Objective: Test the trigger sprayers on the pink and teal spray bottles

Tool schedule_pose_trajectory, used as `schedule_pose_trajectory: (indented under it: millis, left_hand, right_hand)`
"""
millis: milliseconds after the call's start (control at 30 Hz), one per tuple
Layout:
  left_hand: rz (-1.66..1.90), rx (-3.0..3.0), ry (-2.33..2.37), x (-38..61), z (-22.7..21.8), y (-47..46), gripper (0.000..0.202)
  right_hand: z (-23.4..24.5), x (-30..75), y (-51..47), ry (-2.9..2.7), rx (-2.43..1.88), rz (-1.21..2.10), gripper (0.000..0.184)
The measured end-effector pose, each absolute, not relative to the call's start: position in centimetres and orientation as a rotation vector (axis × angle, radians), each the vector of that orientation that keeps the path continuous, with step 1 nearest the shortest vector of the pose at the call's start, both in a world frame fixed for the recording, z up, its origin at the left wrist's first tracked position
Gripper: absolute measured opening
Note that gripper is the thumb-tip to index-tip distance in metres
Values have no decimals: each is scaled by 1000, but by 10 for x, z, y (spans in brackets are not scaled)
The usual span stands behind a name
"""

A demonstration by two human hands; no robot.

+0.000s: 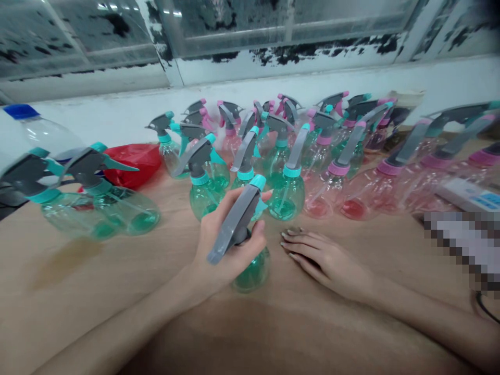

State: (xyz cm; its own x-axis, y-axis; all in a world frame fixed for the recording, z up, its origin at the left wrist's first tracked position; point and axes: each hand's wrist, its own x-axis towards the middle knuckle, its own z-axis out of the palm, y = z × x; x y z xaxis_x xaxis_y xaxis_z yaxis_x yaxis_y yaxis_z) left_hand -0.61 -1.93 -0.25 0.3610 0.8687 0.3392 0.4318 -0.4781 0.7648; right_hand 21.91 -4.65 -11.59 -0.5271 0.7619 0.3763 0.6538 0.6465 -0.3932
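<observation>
My left hand (219, 245) is wrapped round the neck of a green spray bottle (253, 271), which has a grey sprayer head with a turquoise nozzle. The bottle is upright at the middle of the table, and its collar is hidden by my fingers. Flat on the wood to its right rests my right hand (328, 260), fingers stretched out and holding nothing. Just beyond my hands stand another green spray bottle (287, 195) and a pink spray bottle (318, 200).
Several more green and pink spray bottles crowd the back of the wooden table (164, 265). Two green bottles (128, 211) stand at the left, near a red plastic bag (135, 164) and a clear bottle with a blue cap (21, 111). A white box (469, 192) lies at the right.
</observation>
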Motion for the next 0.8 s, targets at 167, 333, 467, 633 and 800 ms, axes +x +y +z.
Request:
schedule_pose_trajectory:
  millis: [167, 333, 467, 633, 800]
  left_hand:
    - [1054, 2015, 1177, -4, 0, -24, 28]
    - [1075, 2034, 1170, -10, -9, -29, 47]
    - [1015, 2080, 1252, -18, -23, -36, 61]
    - [982, 1980, 1213, -35, -32, -47, 37]
    - [997, 2155, 1295, -72, -27, -57, 28]
  right_hand:
    - [-116, 219, -47, -2337, -1098, 258, 34]
    - [-120, 219, -48, -2330, -1125, 249, 34]
    - [-121, 218, -48, -2334, -1121, 234, 33]
    - [-117, 214, -50, -2342, -1154, 139, 32]
    - [-99, 207, -51, -2446, -1226, 84, 30]
